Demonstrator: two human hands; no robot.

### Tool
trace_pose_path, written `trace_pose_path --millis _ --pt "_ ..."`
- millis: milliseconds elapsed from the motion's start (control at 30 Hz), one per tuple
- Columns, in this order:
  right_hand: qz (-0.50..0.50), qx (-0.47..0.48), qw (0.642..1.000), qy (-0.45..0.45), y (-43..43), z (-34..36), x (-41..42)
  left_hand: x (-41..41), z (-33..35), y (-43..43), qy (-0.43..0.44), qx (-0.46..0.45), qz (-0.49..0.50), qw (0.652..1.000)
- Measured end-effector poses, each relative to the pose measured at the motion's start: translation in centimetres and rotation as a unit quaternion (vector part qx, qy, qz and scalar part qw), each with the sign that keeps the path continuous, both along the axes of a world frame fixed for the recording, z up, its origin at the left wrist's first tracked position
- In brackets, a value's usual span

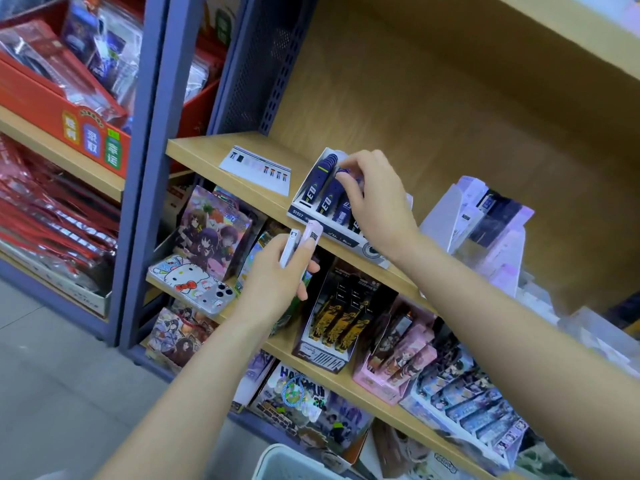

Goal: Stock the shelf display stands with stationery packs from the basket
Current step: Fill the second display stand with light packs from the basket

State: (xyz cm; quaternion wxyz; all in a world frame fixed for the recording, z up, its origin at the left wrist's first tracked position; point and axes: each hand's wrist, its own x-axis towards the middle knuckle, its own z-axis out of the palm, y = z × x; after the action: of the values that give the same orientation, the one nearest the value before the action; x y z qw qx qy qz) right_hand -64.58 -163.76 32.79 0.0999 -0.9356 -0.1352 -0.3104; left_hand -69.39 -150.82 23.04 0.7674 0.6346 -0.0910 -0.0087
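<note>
While the right hand (377,202) pinches a blue pack (333,195) in the stand (304,213), the left hand (273,278) clasps two pale packs (304,242) just below-left, long axes aimed at it.

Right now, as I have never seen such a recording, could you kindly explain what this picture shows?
No machine here: a person works bare-handed, and the single picture comes from a camera worn on their head, looking down at a shop shelf. The right hand pinches a dark blue pack in the white display stand on that shelf. The left hand holds two pale packs just below. A printed card lies on the shelf, left of the stand in the picture. A pale basket rim shows at the bottom edge.
</note>
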Motion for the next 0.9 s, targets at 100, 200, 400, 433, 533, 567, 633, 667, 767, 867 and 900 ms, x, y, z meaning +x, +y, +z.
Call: trace_pose_path --millis 100,200,400,433,533,567,633,667,767,867,900 --pt "-0.002 0.086 0.991 0.099 0.3 -1.6 -2.7 0.0 -0.3 -0.5 -0.040 0.027 -0.008 0.999" --pt "-0.018 0.141 0.960 0.243 -0.2 -2.7 -5.0 -0.2 -0.6 -1.2 -0.074 0.079 -0.005 0.994" --pt "0.015 0.331 0.892 0.308 -3.0 -2.9 -7.8 -0.9 -0.2 -3.1 -0.073 0.068 -0.047 0.994" --pt "0.017 0.348 0.887 0.304 -3.7 -2.7 -8.4 -1.0 0.0 -3.5 -0.068 0.067 -0.055 0.994" --pt "0.014 0.387 0.880 0.276 -5.6 -1.9 -10.1 -1.3 0.2 -5.1 -0.061 0.065 -0.074 0.993" --pt "0.010 0.402 0.878 0.259 -6.3 -1.5 -10.6 -1.4 0.3 -5.6 -0.058 0.064 -0.079 0.993" --pt "0.001 0.419 0.882 0.215 -7.7 -0.8 -11.5 -1.6 0.3 -6.7 -0.040 0.061 -0.089 0.993" --pt "-0.006 0.418 0.889 0.188 -8.5 -0.5 -11.9 -1.6 0.3 -7.2 -0.023 0.053 -0.094 0.994" --pt "-0.045 0.394 0.912 0.105 -11.3 0.5 -13.0 -1.8 0.3 -8.4 0.022 0.032 -0.104 0.994" --pt "-0.111 0.332 0.937 0.021 -14.8 1.7 -13.3 -2.0 0.5 -9.5 -0.003 0.051 -0.100 0.994" --pt "-0.134 0.311 0.941 -0.005 -16.0 2.1 -13.2 -2.1 0.5 -9.7 -0.018 0.061 -0.104 0.993"
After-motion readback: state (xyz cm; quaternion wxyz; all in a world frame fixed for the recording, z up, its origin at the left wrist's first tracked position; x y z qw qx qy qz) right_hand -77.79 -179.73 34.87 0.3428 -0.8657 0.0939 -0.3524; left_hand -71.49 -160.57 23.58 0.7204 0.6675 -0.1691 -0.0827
